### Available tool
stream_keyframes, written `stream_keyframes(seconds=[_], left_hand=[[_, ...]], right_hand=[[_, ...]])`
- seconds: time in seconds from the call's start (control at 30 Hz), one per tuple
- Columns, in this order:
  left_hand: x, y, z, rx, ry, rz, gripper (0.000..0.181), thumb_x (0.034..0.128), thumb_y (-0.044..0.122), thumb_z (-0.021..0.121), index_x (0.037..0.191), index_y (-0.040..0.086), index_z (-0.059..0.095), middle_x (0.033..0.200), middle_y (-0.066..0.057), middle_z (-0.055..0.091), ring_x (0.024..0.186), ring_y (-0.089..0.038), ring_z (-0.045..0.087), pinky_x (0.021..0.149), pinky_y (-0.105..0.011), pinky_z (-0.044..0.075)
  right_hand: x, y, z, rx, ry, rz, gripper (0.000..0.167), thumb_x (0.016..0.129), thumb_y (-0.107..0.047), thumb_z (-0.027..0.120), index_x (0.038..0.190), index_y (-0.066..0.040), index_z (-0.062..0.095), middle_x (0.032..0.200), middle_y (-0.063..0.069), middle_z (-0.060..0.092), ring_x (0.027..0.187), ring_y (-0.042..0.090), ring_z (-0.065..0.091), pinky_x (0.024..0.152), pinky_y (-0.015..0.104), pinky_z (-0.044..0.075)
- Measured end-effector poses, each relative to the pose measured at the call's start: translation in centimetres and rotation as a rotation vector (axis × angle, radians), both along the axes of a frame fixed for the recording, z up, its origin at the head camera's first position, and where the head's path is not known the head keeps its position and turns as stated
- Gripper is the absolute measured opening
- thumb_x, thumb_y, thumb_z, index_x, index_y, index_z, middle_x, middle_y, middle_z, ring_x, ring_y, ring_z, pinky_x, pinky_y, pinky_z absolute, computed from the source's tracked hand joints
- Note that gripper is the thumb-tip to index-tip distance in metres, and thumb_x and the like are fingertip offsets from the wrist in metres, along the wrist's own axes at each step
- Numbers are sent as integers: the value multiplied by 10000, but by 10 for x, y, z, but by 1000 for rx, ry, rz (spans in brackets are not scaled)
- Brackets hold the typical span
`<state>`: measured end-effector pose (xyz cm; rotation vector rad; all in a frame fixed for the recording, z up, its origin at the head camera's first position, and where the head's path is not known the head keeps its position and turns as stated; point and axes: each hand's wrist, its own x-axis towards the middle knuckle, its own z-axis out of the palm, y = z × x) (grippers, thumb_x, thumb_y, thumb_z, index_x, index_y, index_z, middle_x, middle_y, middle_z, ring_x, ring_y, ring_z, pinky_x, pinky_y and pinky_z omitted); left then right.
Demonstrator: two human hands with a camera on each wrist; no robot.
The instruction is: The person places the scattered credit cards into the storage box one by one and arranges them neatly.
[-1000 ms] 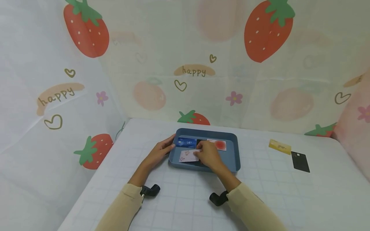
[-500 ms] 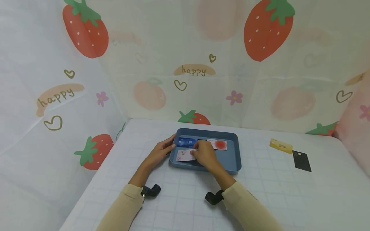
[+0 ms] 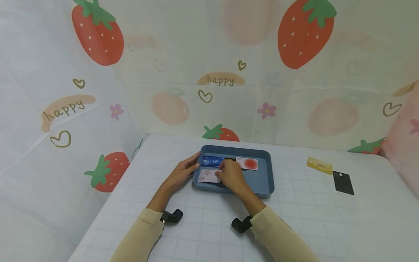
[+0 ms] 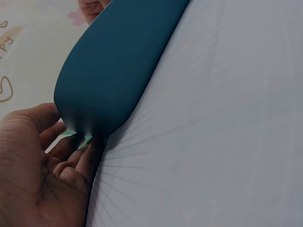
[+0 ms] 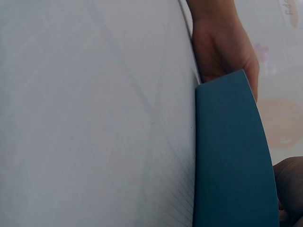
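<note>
In the head view, a blue-grey tray (image 3: 266, 178) holds several cards. My left hand (image 3: 180, 174) rests against the tray's left end, fingers and thumb extended to its rim; the left wrist view shows the fingertips against the outer wall. My right hand (image 3: 233, 176) reaches inside and pinches the right edge of a white floral card (image 3: 208, 176), which lies at the tray's front left. Behind it lies a blue VIP card (image 3: 212, 161). A white card with a red circle (image 3: 247, 163) lies further right. Dark pieces beside and under my right hand are mostly hidden.
A gold card (image 3: 319, 165) and a black card (image 3: 343, 182) lie on the table right of the tray, their corners close together. White gridded cloth (image 3: 203, 233) covers the table. A strawberry-print sheet (image 3: 229, 109) hangs behind and at the sides.
My right hand has shifted left with the floral card, which now lies straighter below the blue card. More of the red-circle card shows. My left hand stays at the tray's end.
</note>
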<state>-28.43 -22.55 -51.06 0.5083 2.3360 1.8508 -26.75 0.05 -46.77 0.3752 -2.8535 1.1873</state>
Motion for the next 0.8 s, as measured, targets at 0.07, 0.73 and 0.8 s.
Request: stream_keyframes(seconds=[0.07,0.73,0.8], left_hand=[[0,0,0,-9,-2,2,564,1081,157,503,1598,79,292,1650,-112,270,1526,-260,234,1236,-441,205],[12,5,22,10,-8,-14,550,1070,52,479,1572,-37,271,1631,-223,250,1521,-342,224,1230,-482,198],[10,4,20,8,-15,-14,552,1072,61,482,1575,-27,273,1635,-213,250,1523,-327,225,1231,-469,203]], right_hand=[[0,0,-1,10,10,-3,217,871,-113,814,992,34,711,682,43,619,523,131,579,497,244,482],[2,-5,-1,128,-3,-16,261,881,-164,811,1033,33,733,931,126,734,740,207,620,675,315,563],[2,-6,-1,135,-7,-15,263,882,-166,811,1033,33,732,917,122,728,725,204,610,659,308,553]])
